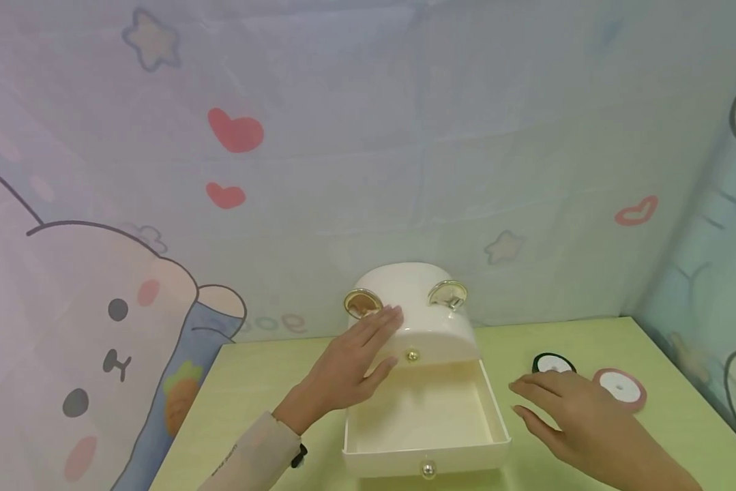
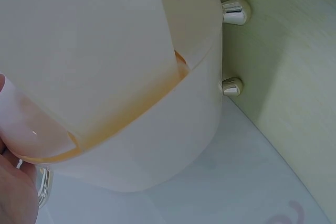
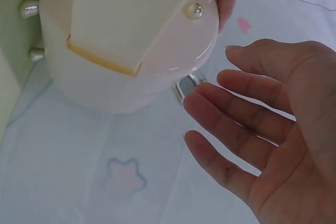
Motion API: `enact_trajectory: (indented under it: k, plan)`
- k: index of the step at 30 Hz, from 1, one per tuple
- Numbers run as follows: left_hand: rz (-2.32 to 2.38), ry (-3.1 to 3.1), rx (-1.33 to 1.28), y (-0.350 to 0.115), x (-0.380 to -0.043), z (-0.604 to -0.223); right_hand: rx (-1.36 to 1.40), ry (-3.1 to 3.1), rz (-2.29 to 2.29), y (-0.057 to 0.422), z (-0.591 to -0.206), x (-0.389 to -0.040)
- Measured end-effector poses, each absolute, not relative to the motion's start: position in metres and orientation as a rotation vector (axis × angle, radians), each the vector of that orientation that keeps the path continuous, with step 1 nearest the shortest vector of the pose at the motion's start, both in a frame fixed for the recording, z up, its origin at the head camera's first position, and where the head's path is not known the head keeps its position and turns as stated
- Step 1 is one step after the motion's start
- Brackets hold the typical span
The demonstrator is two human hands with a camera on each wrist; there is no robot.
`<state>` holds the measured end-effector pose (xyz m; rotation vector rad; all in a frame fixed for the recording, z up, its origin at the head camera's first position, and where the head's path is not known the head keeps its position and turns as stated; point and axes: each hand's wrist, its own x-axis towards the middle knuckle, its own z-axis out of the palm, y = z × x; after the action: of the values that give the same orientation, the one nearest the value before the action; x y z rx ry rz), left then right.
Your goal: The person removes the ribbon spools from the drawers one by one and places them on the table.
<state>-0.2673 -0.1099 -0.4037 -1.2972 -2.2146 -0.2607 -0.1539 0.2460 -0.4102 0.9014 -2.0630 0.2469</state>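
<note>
A glossy white rounded storage box (image 1: 407, 290) stands at the back of the table, with gold-rimmed ears on top and a gold knob (image 1: 413, 355) on its upper front. Its lower drawer (image 1: 425, 416) is pulled out towards me, its floor bare, with another gold knob (image 1: 428, 468) on the front. My left hand (image 1: 346, 365) rests against the top of the box, fingers extended beside the left ear. To the right of the drawer, my right hand (image 1: 582, 423) holds nothing, fingers loosely spread. It overlaps a dark-edged spool (image 1: 554, 363) in the head view.
A pink-edged spool (image 1: 619, 386) lies behind the right wrist. Shiny metallic feet (image 2: 236, 12) show under the box in the left wrist view. The light green table (image 1: 564, 334) meets a printed cloth backdrop (image 1: 343, 136) close behind the box.
</note>
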Motion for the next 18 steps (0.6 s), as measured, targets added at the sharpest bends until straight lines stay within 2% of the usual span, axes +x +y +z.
enact_trajectory:
  k: [18]
  plan:
    - [-0.256,-2.217,-1.291,-0.113,-0.27,-0.409,1.144,-1.916,0.311,0.196,-0.412,-0.136]
